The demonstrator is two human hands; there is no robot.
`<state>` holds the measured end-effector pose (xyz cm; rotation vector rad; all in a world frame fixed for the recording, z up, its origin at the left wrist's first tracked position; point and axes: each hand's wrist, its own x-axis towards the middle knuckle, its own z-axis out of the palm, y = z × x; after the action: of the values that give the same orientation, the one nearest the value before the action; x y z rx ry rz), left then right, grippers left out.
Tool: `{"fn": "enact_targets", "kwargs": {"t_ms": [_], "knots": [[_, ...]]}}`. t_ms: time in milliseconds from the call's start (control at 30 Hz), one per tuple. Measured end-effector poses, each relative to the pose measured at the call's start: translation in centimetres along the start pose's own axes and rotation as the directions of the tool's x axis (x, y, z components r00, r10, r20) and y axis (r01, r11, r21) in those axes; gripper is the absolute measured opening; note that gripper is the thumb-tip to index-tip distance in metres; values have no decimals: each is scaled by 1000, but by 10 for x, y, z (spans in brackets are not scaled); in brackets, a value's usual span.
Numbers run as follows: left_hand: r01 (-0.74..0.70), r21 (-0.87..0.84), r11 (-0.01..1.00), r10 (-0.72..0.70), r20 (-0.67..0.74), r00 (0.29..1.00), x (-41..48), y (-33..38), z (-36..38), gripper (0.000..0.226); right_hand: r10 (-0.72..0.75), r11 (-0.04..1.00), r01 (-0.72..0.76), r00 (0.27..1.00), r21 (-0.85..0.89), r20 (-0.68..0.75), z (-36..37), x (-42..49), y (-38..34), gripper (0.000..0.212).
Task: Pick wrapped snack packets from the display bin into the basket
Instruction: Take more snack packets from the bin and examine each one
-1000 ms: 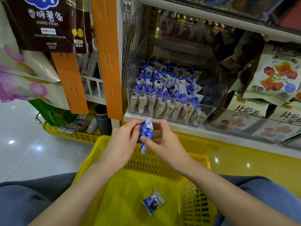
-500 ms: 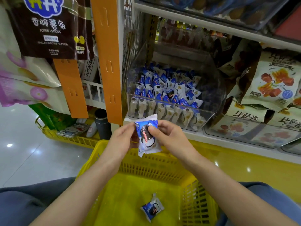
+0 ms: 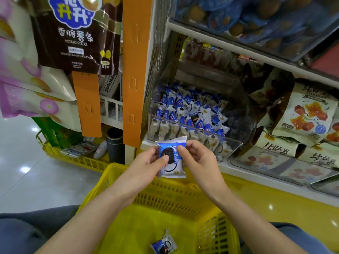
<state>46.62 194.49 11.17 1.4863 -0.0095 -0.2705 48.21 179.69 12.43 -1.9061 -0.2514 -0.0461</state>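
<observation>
A blue-and-white snack packet [image 3: 172,163] with a dark cookie printed on it faces me, held flat above the far rim of the yellow basket [image 3: 183,197]. My left hand [image 3: 146,165] pinches its left edge and my right hand [image 3: 199,158] pinches its right edge. A second packet [image 3: 163,245] of the same kind lies on the basket floor. Behind my hands, the clear display bin [image 3: 238,114] on the shelf holds several more such packets.
An orange hanging strip [image 3: 134,70] drops beside the bin. A brown potato-stick bag [image 3: 77,33] hangs at upper left. Pale snack bags [image 3: 308,116] fill the shelf to the right. A second yellow basket [image 3: 73,158] and a dark cylinder [image 3: 114,143] stand on the floor at left.
The packet has turned from edge-on to flat, printed face toward me, and risen slightly with both hands. The camera has tilted up.
</observation>
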Motion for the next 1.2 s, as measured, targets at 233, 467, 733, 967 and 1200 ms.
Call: {"fn": "enact_targets", "kwargs": {"t_ms": [233,467,733,967,1200], "knots": [[-97,-110,989,75,-187,980,13,10,-8,18,-246,911,183,961,-369,-130,-50,73,-18,25],[-140,-150,979,99,-254,962,17,18,-16,14,172,637,-188,980,-747,-101,-78,158,18,43],[-169,-186,968,121,-248,961,18,17,-18,16,225,558,-263,961,-787,-161,-80,163,17,25],[-81,-225,971,17,-274,962,15,13,-11,25,-212,714,-69,927,-697,-310,-82,127,-30,14],[0,-329,944,-69,-196,978,7,16,-6,30,51,997,-56,993,-44,-109,-31,42,-59,8]]}}
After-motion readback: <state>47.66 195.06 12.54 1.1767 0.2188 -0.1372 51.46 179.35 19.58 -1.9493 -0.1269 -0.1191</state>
